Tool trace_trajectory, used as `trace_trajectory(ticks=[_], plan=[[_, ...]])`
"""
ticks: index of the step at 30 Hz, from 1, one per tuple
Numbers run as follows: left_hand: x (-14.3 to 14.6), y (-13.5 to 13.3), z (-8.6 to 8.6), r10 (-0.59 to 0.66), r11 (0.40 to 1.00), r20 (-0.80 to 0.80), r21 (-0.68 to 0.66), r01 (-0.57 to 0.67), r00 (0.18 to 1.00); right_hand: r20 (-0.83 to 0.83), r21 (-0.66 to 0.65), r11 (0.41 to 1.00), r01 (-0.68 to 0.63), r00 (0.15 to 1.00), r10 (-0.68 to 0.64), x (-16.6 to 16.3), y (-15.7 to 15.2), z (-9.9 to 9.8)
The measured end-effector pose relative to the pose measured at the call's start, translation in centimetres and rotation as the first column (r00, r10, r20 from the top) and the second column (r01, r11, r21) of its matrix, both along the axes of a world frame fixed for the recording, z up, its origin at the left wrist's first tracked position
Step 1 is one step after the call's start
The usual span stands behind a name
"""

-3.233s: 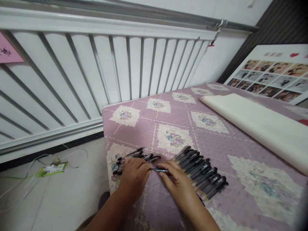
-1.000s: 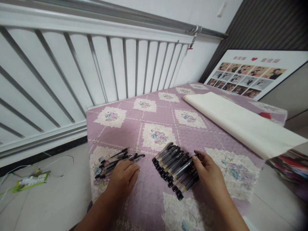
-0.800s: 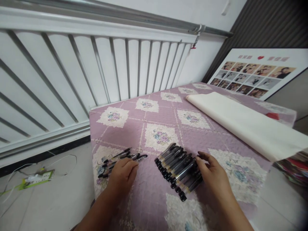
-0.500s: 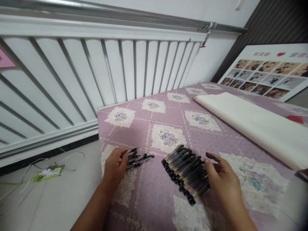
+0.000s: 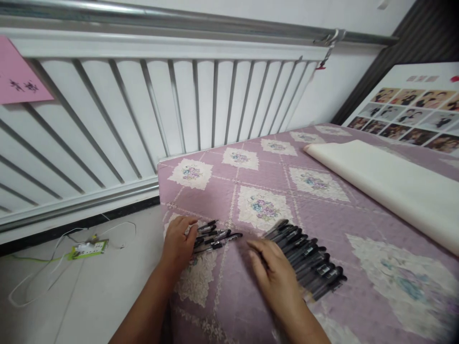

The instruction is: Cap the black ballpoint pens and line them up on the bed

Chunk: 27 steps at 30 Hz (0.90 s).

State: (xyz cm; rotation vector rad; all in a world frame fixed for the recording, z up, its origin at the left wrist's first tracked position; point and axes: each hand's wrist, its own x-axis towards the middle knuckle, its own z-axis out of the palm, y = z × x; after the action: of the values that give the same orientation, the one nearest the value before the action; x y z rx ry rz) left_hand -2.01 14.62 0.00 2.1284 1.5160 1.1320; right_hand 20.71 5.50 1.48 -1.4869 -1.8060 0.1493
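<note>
My left hand (image 5: 179, 242) curls over the near ends of a small bunch of black pens (image 5: 218, 236). Its thumb and fingers close round their ends, while the capped tips point right and splay apart. To the right, a larger row of black pens (image 5: 308, 260) lies side by side on the purple flowered bedspread (image 5: 247, 296). My right hand (image 5: 276, 274) is at the left side of this row, hiding its left ends. The thumb and fingers point left and stand apart, with nothing visible between them.
A white radiator (image 5: 186, 105) runs along the far edge. A cream folded sheet (image 5: 390, 177) lies at the right, before a photo board (image 5: 416, 114). On the floor at left is a green-edged power strip (image 5: 88, 248) with cables. A pink paper (image 5: 21, 76) hangs on the radiator.
My right hand has moved from the right side of the pen row round to its left side. My left hand stays at the small bunch. The view has shifted left.
</note>
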Motion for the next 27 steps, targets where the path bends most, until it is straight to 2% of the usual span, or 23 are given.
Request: trace_trajectory(ticks=[3, 7, 10, 14, 19, 27], plan=[[-0.4, 0.2, -0.5, 0.005, 0.999, -0.085, -0.033, -0.008, 0.996, 0.102, -0.068, 0.992, -0.109, 0.988, 0.116, -1.9, 0.3, -0.2], [-0.7, 0.3, -1.0, 0.001, 0.997, -0.13, -0.077, -0.011, 0.992, 0.218, -0.244, 0.96, -0.136, 0.957, 0.191, -3.8, 0.5, -0.7], [-0.6, 0.3, -1.2, 0.003, 0.995, -0.139, -0.098, -0.016, 0.99, 0.25, -0.346, 0.928, -0.139, 0.94, 0.234, -4.4, 0.5, -1.2], [-0.1, 0.3, -1.4, -0.005, 0.994, -0.145, -0.109, -0.011, 0.989, 0.248, -0.417, 0.89, -0.186, 0.918, 0.308, -4.5, 0.5, -1.3], [0.7, 0.4, -1.7, -0.016, 0.996, -0.107, -0.091, 0.006, 0.994, 0.229, -0.39, 0.905, -0.169, 0.935, 0.273, -4.4, 0.6, -0.5], [1.3, 0.5, -2.0, -0.06, 0.998, -0.01, -0.022, 0.06, 0.998, 0.193, -0.196, 0.98, -0.043, 0.978, 0.081, -3.9, 1.2, -0.8]])
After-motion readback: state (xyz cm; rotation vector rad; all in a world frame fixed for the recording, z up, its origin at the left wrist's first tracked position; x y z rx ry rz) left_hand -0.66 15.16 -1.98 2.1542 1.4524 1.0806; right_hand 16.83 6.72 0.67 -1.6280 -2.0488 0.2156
